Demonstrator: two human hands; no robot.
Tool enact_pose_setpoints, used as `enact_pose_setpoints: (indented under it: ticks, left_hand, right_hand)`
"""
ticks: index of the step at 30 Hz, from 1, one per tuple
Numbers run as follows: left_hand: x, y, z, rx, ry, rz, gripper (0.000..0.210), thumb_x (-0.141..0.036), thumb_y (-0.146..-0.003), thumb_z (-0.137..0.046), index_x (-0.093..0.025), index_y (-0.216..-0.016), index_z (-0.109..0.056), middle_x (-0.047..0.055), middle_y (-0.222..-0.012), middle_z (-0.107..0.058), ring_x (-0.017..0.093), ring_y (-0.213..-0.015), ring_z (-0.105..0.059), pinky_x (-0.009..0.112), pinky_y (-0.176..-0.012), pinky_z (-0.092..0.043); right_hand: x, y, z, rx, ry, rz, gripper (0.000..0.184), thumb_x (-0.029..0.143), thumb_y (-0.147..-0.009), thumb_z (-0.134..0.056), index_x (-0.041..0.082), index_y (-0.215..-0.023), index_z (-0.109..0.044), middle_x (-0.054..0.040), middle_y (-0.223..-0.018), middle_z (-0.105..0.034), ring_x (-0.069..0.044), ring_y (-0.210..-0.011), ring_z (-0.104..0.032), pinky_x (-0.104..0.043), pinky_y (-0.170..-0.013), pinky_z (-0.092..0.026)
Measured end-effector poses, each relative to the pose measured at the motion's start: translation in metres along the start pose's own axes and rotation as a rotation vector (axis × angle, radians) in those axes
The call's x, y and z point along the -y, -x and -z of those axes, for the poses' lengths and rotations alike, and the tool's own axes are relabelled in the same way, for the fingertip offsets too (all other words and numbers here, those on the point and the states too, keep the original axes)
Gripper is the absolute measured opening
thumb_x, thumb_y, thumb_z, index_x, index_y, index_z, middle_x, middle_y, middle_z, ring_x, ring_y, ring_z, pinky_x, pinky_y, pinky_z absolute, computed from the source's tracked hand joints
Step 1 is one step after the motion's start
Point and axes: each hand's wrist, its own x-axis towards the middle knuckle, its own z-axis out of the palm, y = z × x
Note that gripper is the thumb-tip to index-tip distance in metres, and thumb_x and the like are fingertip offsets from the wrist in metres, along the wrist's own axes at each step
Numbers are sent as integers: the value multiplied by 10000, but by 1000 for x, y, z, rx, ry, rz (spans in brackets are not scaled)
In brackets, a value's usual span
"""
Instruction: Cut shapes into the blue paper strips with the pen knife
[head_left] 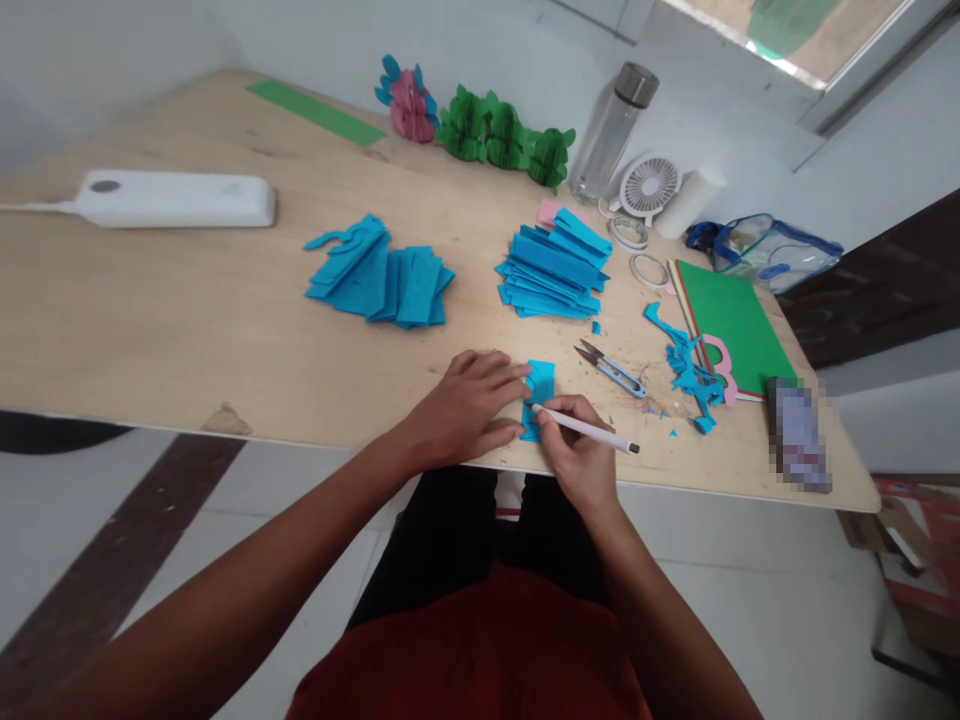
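A small blue paper rectangle (541,377) lies flat near the table's front edge, with a curved dark line on its upper part. My left hand (476,405) rests flat with fingers stretched out, their tips on the paper's left edge. In my right hand (581,455) is a white pen (589,430), its tip on the blue paper. Beyond my hands are a stack of blue paper strips (555,265) and, further left, a fanned pile of blue paper pieces (382,275). Thread snips (611,370) lie just right of the paper, blades pointing away to the left.
Blue scraps (690,365) and a pink paper cutout (720,368) lie by green sheets (739,320); a phone (799,435) is at right. Along the back stand green paper figures (506,135), a bottle (611,135) and a fan (649,187). A white power strip (180,198) lies left.
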Motion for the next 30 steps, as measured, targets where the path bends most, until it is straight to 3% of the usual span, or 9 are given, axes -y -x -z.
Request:
enact_pose_setpoints:
  ticks: [30]
  left_hand:
    - [2, 1, -2, -1, -5, -5, 318, -385, -867, -574, -212, -1133, -599, 91, -1418, -564, 328, -1284, -460, 516, -1065, -299]
  right_hand:
    - [6, 3, 2, -50, 121, 33, 114, 308, -877, -568, 221, -818, -613, -15, -735, -661, -163, -665, -602, -282, -621, -470]
